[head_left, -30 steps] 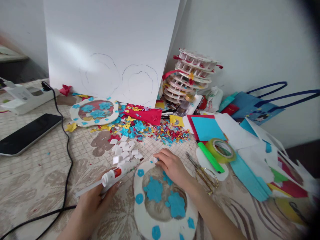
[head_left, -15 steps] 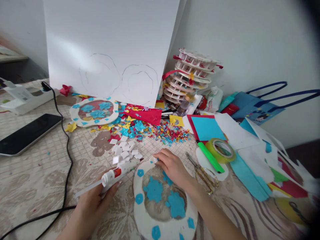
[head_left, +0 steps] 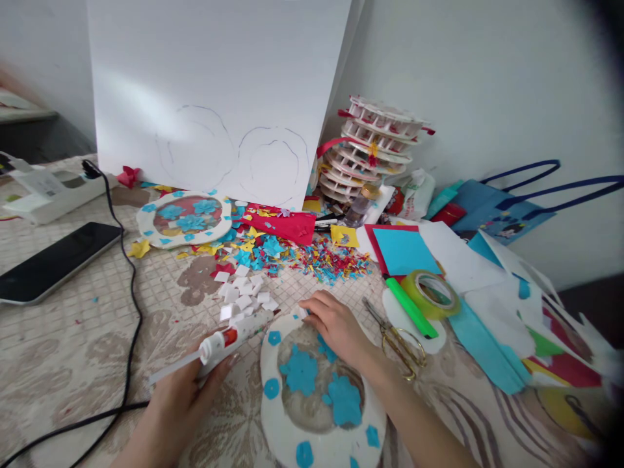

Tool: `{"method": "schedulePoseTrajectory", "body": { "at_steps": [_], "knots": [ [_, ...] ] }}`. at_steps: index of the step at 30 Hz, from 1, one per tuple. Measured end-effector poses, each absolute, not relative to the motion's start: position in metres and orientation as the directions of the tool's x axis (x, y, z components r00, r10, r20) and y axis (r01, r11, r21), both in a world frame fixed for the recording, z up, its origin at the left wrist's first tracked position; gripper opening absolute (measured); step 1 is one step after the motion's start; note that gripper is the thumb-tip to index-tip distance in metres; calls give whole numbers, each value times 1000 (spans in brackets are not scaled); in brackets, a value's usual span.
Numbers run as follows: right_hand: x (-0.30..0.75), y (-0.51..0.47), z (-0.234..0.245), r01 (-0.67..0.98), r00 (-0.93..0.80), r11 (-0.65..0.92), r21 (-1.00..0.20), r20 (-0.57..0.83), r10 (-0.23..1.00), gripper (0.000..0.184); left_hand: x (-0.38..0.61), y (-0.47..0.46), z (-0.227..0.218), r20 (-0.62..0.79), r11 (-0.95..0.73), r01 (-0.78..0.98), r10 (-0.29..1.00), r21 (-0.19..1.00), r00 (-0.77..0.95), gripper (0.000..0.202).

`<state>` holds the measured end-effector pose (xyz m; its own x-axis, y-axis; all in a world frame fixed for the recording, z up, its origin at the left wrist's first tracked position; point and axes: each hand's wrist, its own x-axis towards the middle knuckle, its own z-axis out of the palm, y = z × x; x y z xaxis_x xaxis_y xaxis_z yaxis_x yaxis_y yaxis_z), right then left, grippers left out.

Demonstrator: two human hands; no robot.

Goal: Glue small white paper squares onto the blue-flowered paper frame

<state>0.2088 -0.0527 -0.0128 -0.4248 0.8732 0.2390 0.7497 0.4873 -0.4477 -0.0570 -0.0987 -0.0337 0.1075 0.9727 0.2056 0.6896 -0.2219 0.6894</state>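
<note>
My left hand (head_left: 188, 390) is wrapped round a white glue gun (head_left: 229, 341), a clear glue stick jutting from its back and its nozzle pointing right at the ring's far edge. My right hand (head_left: 334, 325) is closed, its fingertips pinching a small white square (head_left: 303, 312) on the far rim of a white oval ring (head_left: 273, 422). Blue paper flowers (head_left: 299, 370) lie on the ring's clear middle, and small blue pieces dot its rim. My right hand partly covers one flower. White foam squares (head_left: 244, 299) are piled just beyond the nozzle.
Behind lie a second decorated ring (head_left: 146, 224) and paper scraps (head_left: 331, 257). Scissors (head_left: 402, 348), a green marker (head_left: 412, 309) and tape (head_left: 429, 294) sit right. A black cord (head_left: 134, 292) runs left beside a phone (head_left: 58, 260). A tiered white stack (head_left: 370, 149) stands behind.
</note>
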Motion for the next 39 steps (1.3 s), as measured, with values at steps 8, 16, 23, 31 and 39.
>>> {"method": "schedulePoseTrajectory", "body": {
  "at_steps": [8, 16, 23, 31, 39],
  "knots": [
    [209, -52, -15, 744, -428, 495, -448, 250, 869, 24, -57, -98, -37, 219, -216, 670, 972, 710, 83, 36],
    [209, -53, -14, 754, -419, 481, -448, 236, 877, 22, -57, -98, -36, 216, -222, 665, 972, 713, 93, 35],
    [209, -53, -14, 748, -421, 486, -452, 244, 874, 24, -57, -99, -39, 219, -220, 659, 972, 719, 85, 34],
    [210, -53, -15, 742, -425, 497, -450, 258, 868, 26, -57, -99, -37, 209, -213, 659, 974, 721, 86, 36],
    [210, -52, -17, 742, -429, 504, -442, 266, 863, 26, -57, -99, -36, 233, -233, 649, 969, 724, 87, 35]
  ]
}}
